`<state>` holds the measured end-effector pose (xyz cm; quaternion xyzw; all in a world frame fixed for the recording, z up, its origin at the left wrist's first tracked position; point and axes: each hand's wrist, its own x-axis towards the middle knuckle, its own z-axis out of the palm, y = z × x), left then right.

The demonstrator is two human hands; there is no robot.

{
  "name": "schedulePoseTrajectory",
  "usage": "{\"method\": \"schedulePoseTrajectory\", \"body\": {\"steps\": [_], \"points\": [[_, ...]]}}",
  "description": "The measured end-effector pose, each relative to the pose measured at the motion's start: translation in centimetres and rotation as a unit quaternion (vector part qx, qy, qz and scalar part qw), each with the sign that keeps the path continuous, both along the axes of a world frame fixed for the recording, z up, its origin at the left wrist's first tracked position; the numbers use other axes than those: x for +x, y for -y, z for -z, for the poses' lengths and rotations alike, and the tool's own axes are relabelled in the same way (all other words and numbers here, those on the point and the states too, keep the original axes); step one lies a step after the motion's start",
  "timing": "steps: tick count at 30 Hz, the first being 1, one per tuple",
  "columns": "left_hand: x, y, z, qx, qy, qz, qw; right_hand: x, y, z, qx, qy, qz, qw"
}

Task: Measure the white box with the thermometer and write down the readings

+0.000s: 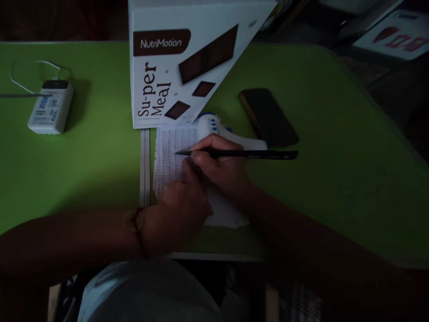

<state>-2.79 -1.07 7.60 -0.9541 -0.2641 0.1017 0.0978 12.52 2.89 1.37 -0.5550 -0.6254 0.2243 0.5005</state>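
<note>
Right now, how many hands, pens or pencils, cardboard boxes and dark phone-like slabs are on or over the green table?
Hands: 2 (left hand, right hand)
Black pen or pencil: 1
White cardboard box: 1
Dark phone-like slab: 1
Total: 5

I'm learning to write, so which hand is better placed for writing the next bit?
Probably the right hand: it grips the slim black writing tool, tip over the white paper sheet full of small marks. The left hand lies on the sheet, no tool visible.
</note>
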Motion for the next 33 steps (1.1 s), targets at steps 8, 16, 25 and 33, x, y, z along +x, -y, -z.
{"method": "schedulePoseTrajectory", "body": {"steps": [8, 16, 25, 33], "points": [[-0.03, 0.03, -0.02, 0.023, 0.017, 0.004, 1.0, -0.06, -0.16, 0.35, 0.009, 0.009, 0.024, 1.0], [-0.17, 0.04, -0.13, 0.001, 0.002, -0.003, 1.0, 0.26, 0.0, 0.16, 0.011, 0.027, 0.019, 0.999], [0.01, -0.13, -0.63, -0.018, -0.014, -0.003, 1.0, 0.36, -0.16, 0.51, 0.015, 0.024, 0.038, 0.999], [-0.06, -0.04, 0.2, 0.006, 0.019, 0.004, 1.0, 0.4, -0.11, 0.37, 0.006, 0.023, 0.033, 0.999]]}}
